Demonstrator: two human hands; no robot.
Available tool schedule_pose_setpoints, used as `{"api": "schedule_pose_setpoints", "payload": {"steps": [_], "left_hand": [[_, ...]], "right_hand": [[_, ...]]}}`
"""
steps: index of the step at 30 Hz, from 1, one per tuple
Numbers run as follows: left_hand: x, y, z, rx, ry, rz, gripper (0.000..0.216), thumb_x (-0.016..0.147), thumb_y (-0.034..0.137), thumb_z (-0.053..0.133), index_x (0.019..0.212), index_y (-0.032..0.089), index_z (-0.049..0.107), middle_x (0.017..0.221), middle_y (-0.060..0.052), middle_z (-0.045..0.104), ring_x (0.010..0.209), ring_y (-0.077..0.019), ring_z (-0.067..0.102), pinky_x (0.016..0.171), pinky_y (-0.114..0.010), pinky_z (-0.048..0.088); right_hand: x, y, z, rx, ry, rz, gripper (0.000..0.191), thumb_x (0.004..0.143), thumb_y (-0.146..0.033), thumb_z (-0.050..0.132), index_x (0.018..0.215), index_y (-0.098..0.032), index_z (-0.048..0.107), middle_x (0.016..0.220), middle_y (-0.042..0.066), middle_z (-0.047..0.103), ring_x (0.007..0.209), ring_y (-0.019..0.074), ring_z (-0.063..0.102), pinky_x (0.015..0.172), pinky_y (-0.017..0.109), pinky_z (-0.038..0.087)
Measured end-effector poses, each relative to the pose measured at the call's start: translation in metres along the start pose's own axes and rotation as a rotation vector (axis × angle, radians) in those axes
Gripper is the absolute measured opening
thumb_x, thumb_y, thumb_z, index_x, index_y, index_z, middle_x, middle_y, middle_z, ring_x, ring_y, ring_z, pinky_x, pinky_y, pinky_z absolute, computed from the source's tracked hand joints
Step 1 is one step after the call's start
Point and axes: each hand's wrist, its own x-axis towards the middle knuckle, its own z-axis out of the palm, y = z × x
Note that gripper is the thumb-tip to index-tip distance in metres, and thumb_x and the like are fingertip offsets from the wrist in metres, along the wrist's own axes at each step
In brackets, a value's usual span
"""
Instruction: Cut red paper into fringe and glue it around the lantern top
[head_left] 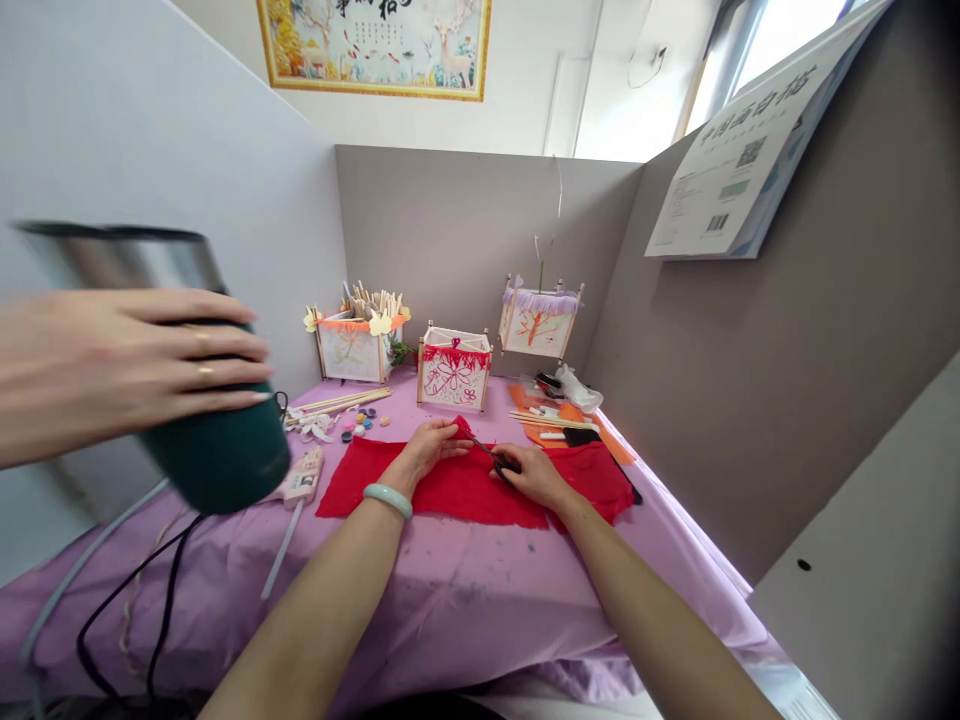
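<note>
A wide piece of red cloth point(480, 497) lies across the purple tablecloth point(450, 590) in front of me. My left hand point(431, 450), with a pale green bangle point(388, 498) at the wrist, pinches a raised bit of the cloth at its far edge. In my right hand point(536, 474) is a pair of black-handled scissors point(504, 462), fingers closed round the handles. The blades point up and left to the cloth by my left fingers. Whether the blades are apart is too small to tell.
Another person's hand point(150, 360) holds a dark green tumbler point(217, 440), blurred, at the left. A glue gun point(304, 478) lies below it, near black cables point(174, 580). Behind the cloth stand decorated box lanterns point(454, 382), sticks point(345, 402) and an orange sheet point(536, 432). Partitions point(480, 230) enclose the table.
</note>
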Motion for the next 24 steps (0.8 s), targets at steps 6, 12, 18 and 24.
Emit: {"api": "schedule_pose_setpoints", "payload": {"steps": [6, 12, 18, 24], "left_hand": [[0.0005, -0.0013, -0.0007, -0.017, -0.005, 0.005, 0.006, 0.076, 0.008, 0.058, 0.076, 0.011, 0.053, 0.071, -0.008, 0.065, 0.068, -0.0221, 0.068, 0.063, -0.030, 0.053], [-0.0011, -0.0012, 0.0004, -0.024, -0.030, 0.011, 0.007, 0.076, 0.010, 0.061, 0.078, 0.010, 0.055, 0.074, -0.009, 0.066, 0.070, -0.0221, 0.067, 0.067, -0.034, 0.053], [0.0015, -0.0020, -0.0022, -0.030, -0.017, 0.028, 0.008, 0.076, 0.011, 0.060, 0.081, 0.011, 0.054, 0.078, -0.010, 0.066, 0.070, -0.0227, 0.068, 0.065, -0.033, 0.053], [-0.0010, 0.0041, 0.0047, 0.123, 0.072, 0.063, 0.020, 0.077, 0.015, 0.058, 0.095, 0.011, 0.051, 0.073, -0.008, 0.065, 0.060, -0.0207, 0.066, 0.059, -0.030, 0.052]], "right_hand": [[0.0001, 0.0017, 0.0010, -0.002, -0.006, 0.022, 0.030, 0.078, -0.036, 0.057, 0.101, -0.019, 0.062, 0.071, 0.001, 0.062, 0.057, 0.0112, 0.051, 0.055, 0.021, 0.036], [0.0003, 0.0038, 0.0011, 0.020, -0.006, 0.034, 0.029, 0.076, -0.036, 0.057, 0.099, -0.019, 0.063, 0.070, 0.001, 0.061, 0.058, 0.0120, 0.051, 0.054, 0.022, 0.036], [-0.0001, 0.0022, -0.0011, 0.016, 0.003, 0.042, 0.030, 0.076, -0.035, 0.058, 0.101, -0.019, 0.062, 0.072, 0.001, 0.062, 0.060, 0.0126, 0.053, 0.056, 0.022, 0.037], [-0.0003, 0.0066, -0.0002, -0.006, 0.030, 0.065, 0.033, 0.076, -0.037, 0.059, 0.102, -0.018, 0.062, 0.076, 0.003, 0.064, 0.063, 0.0138, 0.055, 0.058, 0.023, 0.039]]}}
